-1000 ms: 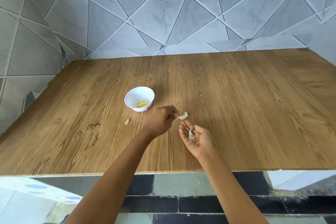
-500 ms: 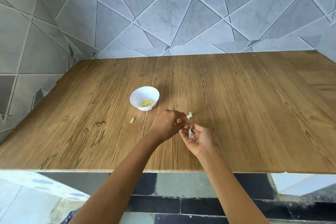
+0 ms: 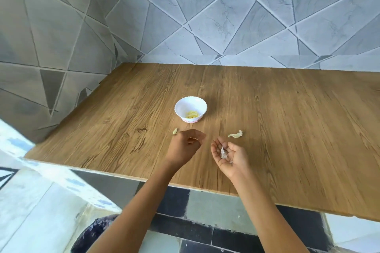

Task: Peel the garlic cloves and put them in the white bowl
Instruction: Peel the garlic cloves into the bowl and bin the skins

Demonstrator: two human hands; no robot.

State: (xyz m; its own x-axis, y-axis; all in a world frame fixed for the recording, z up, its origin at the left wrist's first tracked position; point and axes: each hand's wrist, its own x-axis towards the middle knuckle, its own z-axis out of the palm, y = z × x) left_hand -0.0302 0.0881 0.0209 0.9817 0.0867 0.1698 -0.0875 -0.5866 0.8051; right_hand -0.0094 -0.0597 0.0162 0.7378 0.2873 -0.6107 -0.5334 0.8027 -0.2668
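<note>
Head view: the small white scalloped bowl (image 3: 190, 107) sits mid-table on the brown wood-grain tabletop (image 3: 287, 129), and there's a little heap of pale yellow peeled garlic cloves (image 3: 192, 114) inside it, so part of the job looks done. Just near and left of the bowl, one lone pale clove (image 3: 175, 131) lies on the wood, right beside the left hand (image 3: 185, 147). That hand shows its back, fingers curled under; I can't tell if they pinch anything. The right hand (image 3: 228, 156) lies palm up, fingers loosely cupped, with a scrap of thin white papery garlic skin (image 3: 223, 152) resting in the palm. Just beyond it, a curled strip of cream peel (image 3: 235, 134) lies on the table. By my reckoning that stray clove is what's left to handle; I can't make out if it's peeled.
</note>
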